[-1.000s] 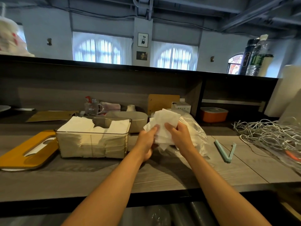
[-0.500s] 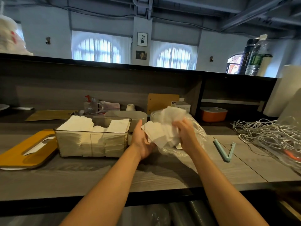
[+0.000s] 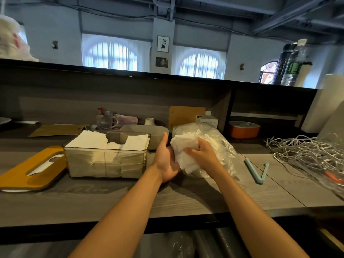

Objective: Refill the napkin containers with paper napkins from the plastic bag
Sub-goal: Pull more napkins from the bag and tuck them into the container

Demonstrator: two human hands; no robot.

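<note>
A clear napkin container (image 3: 106, 165) stands on the wooden counter, filled with stacks of white napkins (image 3: 89, 139). To its right lies a crinkled clear plastic bag (image 3: 219, 144). In front of the bag I hold a bundle of white napkins (image 3: 183, 151) between both hands. My left hand (image 3: 165, 159) is flat and upright, palm against the bundle's left side. My right hand (image 3: 202, 153) grips the bundle from the right with curled fingers. A second grey container (image 3: 147, 131) sits behind the clear one.
The yellow wooden lid (image 3: 31, 169) lies left of the clear container. A light blue bag clip (image 3: 257, 171) lies open to the right of the bag, with a tangle of white cable (image 3: 305, 151) beyond it. An orange box (image 3: 243, 129) sits in the back shelf.
The napkin bundle has come down from chest height to just in front of the bag. My left hand let go its pinch and flattened against the bundle; my right hand keeps its grip.
</note>
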